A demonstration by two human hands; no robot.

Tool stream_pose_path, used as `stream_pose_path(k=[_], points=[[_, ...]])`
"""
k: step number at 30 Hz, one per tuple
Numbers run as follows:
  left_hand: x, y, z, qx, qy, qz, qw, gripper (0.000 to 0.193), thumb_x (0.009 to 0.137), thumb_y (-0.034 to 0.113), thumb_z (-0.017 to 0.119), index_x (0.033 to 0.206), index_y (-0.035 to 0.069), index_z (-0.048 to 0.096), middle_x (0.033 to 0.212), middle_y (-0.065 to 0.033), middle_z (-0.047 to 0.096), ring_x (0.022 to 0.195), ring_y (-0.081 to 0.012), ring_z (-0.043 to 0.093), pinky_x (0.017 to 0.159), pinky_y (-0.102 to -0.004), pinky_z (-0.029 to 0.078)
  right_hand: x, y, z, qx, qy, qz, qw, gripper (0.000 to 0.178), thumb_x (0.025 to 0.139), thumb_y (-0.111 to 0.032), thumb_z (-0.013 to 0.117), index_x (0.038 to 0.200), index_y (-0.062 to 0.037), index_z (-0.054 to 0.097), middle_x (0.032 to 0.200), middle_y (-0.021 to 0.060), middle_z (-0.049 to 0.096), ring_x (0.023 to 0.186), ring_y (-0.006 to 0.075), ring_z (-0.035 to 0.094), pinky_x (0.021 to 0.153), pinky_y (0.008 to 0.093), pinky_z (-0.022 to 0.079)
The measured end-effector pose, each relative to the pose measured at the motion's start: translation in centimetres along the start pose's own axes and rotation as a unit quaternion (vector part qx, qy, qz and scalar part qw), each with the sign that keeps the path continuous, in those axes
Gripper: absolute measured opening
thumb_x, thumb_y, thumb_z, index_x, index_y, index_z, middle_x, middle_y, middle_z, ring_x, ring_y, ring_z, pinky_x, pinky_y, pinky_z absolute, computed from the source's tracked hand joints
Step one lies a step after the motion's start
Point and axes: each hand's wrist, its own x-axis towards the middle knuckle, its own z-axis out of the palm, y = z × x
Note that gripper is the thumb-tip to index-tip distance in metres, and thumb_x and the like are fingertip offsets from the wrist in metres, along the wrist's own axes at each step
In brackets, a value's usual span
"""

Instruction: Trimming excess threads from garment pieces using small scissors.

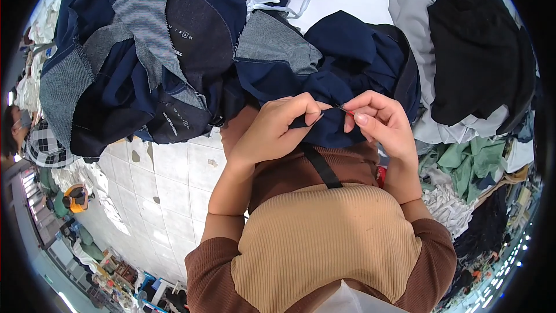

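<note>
Over my lap and the table edge lies a navy garment (330,130), bunched up in folds. My left hand (272,127) is closed, thumb and forefinger pinching at a dark part of this garment. Close beside its fingertips, my right hand (382,124) is closed around a small red-handled tool (349,112) with a thin dark tip. Most of the tool is hidden by the fingers, so its exact kind does not show. The tip meets the spot by my left forefinger. A grey-blue inner panel (275,43) of navy cloth lies just beyond my hands.
A heap of navy garments (133,52) with grey-blue undersides fills the far left. Grey cloth (408,0) and a black garment (475,52) are piled at the right. Green cloth (472,159) lies lower right. A person in orange (76,198) is off left, beyond the tiled floor (168,197).
</note>
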Motion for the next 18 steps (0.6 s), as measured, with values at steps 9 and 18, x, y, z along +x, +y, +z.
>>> stream_pose_path(k=[9,18], points=[[-0.4,-0.2,0.6,-0.080,0.031,-0.071,0.994,0.010,0.084,-0.004,0.056,0.087,0.000,0.048,0.080,-0.0038,0.060,0.082,-0.0106,0.061,0.078,-0.0260,0.048,0.1,0.1,0.6,-0.007,0.050,-0.044,0.998,0.031,0.090,-0.013,0.059,0.116,0.0015,0.050,0.080,0.0077,0.063,0.059,0.0021,0.047,0.052,0.0146,0.033],[0.4,-0.1,0.9,-0.224,0.130,-0.143,0.955,0.025,0.092,0.011,0.056,0.112,-0.003,0.062,0.100,-0.0046,0.065,0.090,-0.0085,0.059,0.084,-0.0206,0.046,-0.5,0.2,2.1,0.049,0.079,-0.038,0.995,0.023,0.099,-0.018,0.042,0.113,-0.0016,0.049,0.081,0.0118,0.065,0.050,0.0029,0.045,0.050,0.0136,0.037]])
